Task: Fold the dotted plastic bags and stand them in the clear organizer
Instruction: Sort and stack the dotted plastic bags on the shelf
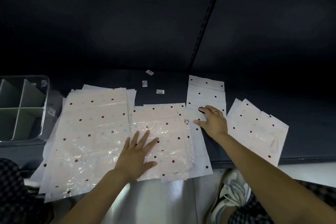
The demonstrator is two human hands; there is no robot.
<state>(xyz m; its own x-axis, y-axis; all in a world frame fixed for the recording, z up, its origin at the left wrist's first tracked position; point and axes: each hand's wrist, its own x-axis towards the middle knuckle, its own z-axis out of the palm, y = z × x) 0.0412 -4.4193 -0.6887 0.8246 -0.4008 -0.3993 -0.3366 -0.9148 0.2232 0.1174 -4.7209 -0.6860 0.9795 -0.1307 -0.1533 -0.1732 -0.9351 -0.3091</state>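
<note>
At your far left the organizer (pixel 21 107) sits on the shelf (pixel 300 123), its dividers splitting it into compartments. Just right of it lies the biggest stack of bags (pixel 94 129), its near edge hanging over the shelf front. Right of that is a smaller stack (pixel 169 132) under your left hand (pixel 136 158). Your right hand (pixel 212 122) rests on the narrow bag (pixel 205 94) beyond. Furthest right lies another stack (pixel 258 131). Three labels (pixel 160 91) lie behind the middle stack.

Looks like a shop: a dark blue metal retail shelf (pixel 272 142) with a slotted upright rail (pixel 205 23) behind it, plus small white barcode price stickers (pixel 160 91) lying loose on it.
</note>
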